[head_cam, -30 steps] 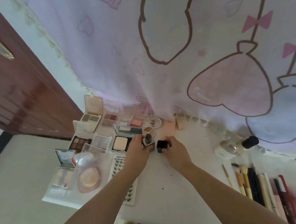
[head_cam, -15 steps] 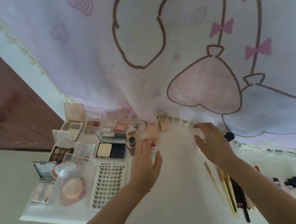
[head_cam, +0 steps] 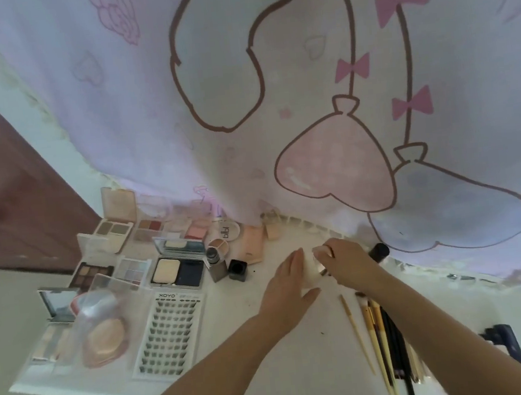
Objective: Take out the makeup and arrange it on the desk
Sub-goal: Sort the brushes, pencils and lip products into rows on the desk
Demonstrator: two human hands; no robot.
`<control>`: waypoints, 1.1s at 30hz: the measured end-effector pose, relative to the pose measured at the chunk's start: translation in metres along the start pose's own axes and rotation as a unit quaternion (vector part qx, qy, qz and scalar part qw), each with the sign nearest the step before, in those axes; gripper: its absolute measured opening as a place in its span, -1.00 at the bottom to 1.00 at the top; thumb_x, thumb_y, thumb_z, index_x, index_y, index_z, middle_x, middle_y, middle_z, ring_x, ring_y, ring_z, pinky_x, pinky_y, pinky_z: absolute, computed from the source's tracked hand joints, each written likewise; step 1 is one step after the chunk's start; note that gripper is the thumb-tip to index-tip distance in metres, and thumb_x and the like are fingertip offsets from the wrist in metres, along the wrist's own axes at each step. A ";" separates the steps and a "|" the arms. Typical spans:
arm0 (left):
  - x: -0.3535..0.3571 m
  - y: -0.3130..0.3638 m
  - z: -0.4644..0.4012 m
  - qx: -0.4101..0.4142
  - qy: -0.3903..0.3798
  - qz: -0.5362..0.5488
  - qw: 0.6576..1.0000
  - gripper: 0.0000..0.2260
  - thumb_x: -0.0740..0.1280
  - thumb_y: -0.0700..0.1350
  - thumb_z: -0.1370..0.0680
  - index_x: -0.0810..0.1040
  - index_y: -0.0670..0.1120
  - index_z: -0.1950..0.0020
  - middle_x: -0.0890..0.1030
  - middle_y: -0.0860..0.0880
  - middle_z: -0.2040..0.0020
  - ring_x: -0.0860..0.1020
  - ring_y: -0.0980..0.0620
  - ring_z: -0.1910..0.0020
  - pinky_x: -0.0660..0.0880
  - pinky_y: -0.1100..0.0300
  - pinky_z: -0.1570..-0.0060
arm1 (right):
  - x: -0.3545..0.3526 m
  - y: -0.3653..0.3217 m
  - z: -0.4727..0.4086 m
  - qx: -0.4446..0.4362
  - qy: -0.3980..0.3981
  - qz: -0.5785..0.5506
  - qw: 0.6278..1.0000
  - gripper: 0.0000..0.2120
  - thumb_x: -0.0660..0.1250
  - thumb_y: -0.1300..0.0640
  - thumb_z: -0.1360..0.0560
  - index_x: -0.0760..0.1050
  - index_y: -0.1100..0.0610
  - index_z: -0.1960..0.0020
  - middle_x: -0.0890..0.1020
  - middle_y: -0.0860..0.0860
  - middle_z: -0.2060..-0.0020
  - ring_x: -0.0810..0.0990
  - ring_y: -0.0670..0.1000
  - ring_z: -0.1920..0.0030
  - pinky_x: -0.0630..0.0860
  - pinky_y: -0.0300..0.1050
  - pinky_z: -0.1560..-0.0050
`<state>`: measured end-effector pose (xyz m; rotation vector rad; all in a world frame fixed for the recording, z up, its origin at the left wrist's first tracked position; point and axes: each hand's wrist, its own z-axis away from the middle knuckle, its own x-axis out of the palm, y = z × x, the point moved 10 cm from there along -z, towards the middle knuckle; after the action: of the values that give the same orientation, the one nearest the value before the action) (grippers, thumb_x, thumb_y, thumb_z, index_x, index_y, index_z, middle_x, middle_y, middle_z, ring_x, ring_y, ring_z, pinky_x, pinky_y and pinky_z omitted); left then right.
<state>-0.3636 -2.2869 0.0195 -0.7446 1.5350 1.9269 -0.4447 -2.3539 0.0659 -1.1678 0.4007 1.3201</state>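
Near the back edge of the bench (head_cam: 268,341), a round white jar (head_cam: 312,272) is now flanked by both hands. The lipstick (head_cam: 216,264) and its black cap (head_cam: 238,269), held a second ago, have been set down upright beside the open compact (head_cam: 178,268), and attention has passed to this next item. The left hand (head_cam: 289,286) is laid with straight fingers against the jar's side; the right hand (head_cam: 344,261) is curled over its top, seemingly pinching the lid. Whether the lid is being turned cannot be told. The jar looks smooth and glossy, with a mirror-like rim. Hard, flat palettes (head_cam: 90,273), a ribbed lash tray (head_cam: 170,332) and slim wooden brushes (head_cam: 377,339) are already laid out.
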 end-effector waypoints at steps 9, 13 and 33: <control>-0.081 0.024 0.047 0.082 -0.028 0.117 0.989 -0.73 0.27 0.00 -0.56 0.45 -0.02 -0.23 0.54 -0.01 0.10 0.46 0.11 0.27 0.45 0.19 0.26 | -0.022 -0.049 0.034 -0.031 -0.074 -0.042 0.996 -0.60 0.08 -0.11 -0.60 0.42 0.17 0.22 0.43 0.01 0.43 0.34 -0.04 0.46 0.31 -0.24 0.39; -0.091 0.027 0.054 0.093 -0.061 0.120 0.987 -0.76 0.26 0.01 -0.57 0.50 -0.07 -0.17 0.52 -0.01 0.18 0.45 0.08 0.31 0.47 0.12 0.29 | -0.018 -0.053 0.045 0.000 -0.094 -0.123 0.988 -0.64 0.10 -0.04 -0.61 0.42 0.19 0.20 0.43 0.01 0.46 0.33 -0.05 0.50 0.29 -0.25 0.45; -0.093 0.025 0.077 -0.050 -0.232 0.475 0.847 -0.63 0.06 0.04 -0.65 0.39 -0.16 -0.31 0.64 -0.22 0.01 0.62 -0.09 0.20 0.53 0.23 0.36 | -0.050 -0.083 0.087 -0.194 -0.117 -0.342 0.912 -0.77 0.18 0.08 -0.58 0.52 -0.01 -0.19 0.61 -0.13 -0.09 0.61 -0.10 -0.08 0.58 -0.20 0.00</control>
<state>-0.3232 -2.2242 0.1178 0.5894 1.6049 2.5989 -0.4173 -2.2945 0.1778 -1.2903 -0.4452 0.9083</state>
